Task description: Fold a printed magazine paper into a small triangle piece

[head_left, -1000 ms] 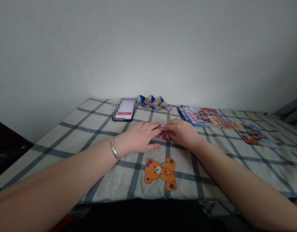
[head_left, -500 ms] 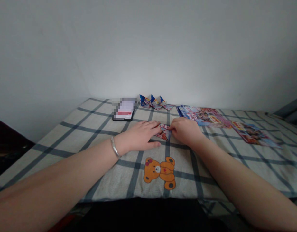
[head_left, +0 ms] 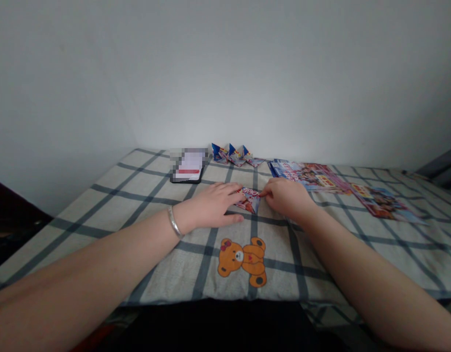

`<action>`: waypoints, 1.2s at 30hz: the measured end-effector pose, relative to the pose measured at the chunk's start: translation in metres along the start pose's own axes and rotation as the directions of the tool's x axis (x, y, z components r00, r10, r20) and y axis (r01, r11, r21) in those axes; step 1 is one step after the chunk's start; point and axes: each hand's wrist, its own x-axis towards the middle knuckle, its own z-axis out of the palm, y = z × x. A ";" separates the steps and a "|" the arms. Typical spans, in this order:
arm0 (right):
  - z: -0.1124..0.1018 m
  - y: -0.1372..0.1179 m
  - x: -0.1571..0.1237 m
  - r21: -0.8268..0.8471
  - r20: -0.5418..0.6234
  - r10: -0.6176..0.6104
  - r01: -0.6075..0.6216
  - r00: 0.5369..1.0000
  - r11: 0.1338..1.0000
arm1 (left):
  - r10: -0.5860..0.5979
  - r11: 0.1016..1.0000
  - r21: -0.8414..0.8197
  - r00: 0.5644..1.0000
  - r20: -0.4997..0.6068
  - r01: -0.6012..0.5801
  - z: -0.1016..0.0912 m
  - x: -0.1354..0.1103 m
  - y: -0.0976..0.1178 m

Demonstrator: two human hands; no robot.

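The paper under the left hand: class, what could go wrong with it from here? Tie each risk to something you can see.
The left hand covers part of the paper, so a crooked edge there might go unnoticed.

The right hand has its fingers at the paper's right edge; an uneven push might shift or crease it.

The paper lies on cloth, which could ruck up if pressed sideways.

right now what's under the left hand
A folded printed paper lies partly under the left hand, on the checked tablecloth; its covered part and whatever is beneath the palm can't be seen.
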 end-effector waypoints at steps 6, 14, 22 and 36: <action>0.005 0.007 0.004 0.084 -0.001 0.038 -0.038 0.999 0.996 | 0.003 0.999 -0.036 0.999 -0.034 -0.005 0.002 -0.001 -0.003; 0.016 0.009 0.008 0.189 -0.077 0.102 -0.086 0.992 0.978 | -0.059 0.997 -0.049 0.989 -0.134 0.053 0.005 0.003 -0.001; 0.019 0.009 0.007 0.213 -0.166 -0.091 0.125 0.982 0.969 | -0.114 0.993 -0.021 0.972 -0.207 0.112 0.008 0.002 -0.001; 0.023 0.006 0.012 0.473 -0.374 -0.217 0.387 0.902 0.792 | -0.295 0.715 -0.682 0.951 -0.095 0.153 0.020 0.007 -0.023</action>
